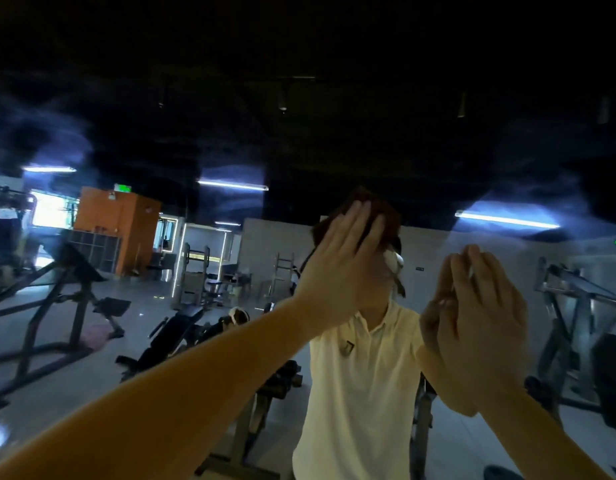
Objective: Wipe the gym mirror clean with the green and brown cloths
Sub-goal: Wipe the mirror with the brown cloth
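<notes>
Right, your left hand [337, 261] lies flat w/ straight fingers, pressing the brown cloth [372, 206] onto the mirror [230, 126] at about head height. Your right hand [483, 327] is flat on the glass too, fingers straight. The green cloth isn't clearly visible: there's only a pale sliver [471, 270] at the fingertips, can't tell what it is. Risks, imo: the cloth isn't gripped, so it may slip & drop if pressure eases; bare skin on glass leaves fresh prints; the hazy streaks [57, 143] upper left could get missed.
</notes>
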